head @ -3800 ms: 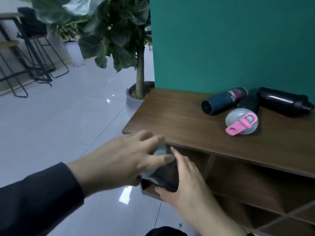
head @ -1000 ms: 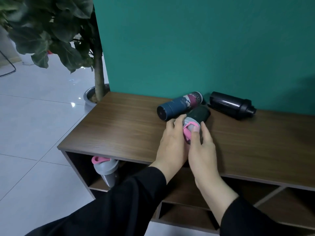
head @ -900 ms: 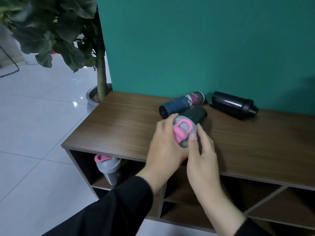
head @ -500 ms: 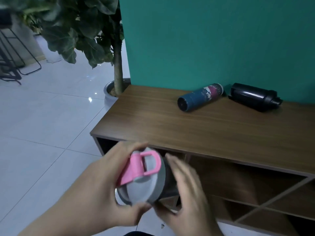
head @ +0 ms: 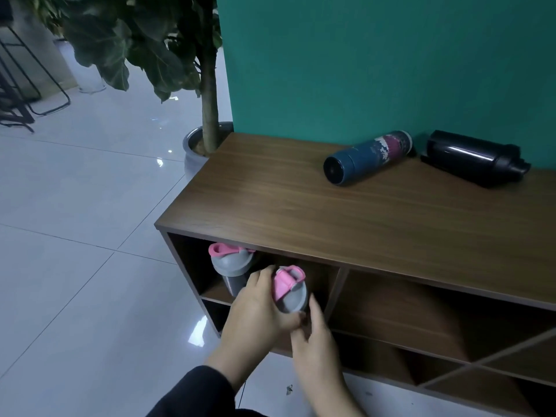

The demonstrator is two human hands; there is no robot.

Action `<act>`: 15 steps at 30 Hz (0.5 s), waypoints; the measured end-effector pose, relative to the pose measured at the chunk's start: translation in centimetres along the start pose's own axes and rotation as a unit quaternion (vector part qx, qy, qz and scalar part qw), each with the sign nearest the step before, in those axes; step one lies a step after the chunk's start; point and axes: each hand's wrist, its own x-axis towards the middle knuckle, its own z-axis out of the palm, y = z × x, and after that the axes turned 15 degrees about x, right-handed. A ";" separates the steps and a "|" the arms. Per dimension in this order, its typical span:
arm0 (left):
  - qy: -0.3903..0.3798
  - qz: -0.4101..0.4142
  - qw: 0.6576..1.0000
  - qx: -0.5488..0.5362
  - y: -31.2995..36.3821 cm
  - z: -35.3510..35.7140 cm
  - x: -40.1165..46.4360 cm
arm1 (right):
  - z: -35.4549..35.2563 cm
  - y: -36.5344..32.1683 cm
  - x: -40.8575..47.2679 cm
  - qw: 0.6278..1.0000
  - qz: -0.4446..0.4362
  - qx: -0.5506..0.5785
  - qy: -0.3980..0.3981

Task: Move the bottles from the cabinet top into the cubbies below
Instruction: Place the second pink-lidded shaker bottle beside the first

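1. Bottles are leaving the cabinet top: you now hold the pink-lidded shaker [head: 290, 291] at the mouth of the upper-left cubby [head: 192, 266], where a second ago it still lay on the surface [head: 301, 212] above your hands.

2. Your left hand [head: 258, 308] wraps the shaker's near side, fingers closed on the grey lid; your right hand [head: 313, 335] presses in from below and to the right, so both hands are pinching the one bottle between them.

3. Just beyond your left hand, a matching grey shaker with a pink lid [head: 230, 266] already stands upright in the same cubby, apparently not touching the one you hold.

4. Above and well to the right of your hands, two bottles remain lying on their sides on the surface: a blue flask [head: 368, 158] and, farther right, a black bottle [head: 475, 158], near each other by the green wall.

5. What that means: one bottle looks stowed, a second is about to be, and two are left, so the task reads as roughly half done.

6. The cubby to the right of your hands [head: 391, 311] looks free for them.
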 end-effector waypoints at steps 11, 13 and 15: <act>0.020 -0.057 0.996 -0.068 -0.3 4.9 4.9 | 0.9 0.9 5.7 0.994 0.067 0.073 0.047; 0.021 -0.048 0.995 -0.080 -0.3 5.3 5.1 | 0.8 1.0 6.3 0.992 0.080 0.084 0.046; 0.031 -0.043 0.994 -0.091 0.0 5.6 5.1 | 0.7 1.3 6.7 0.991 0.085 0.089 0.051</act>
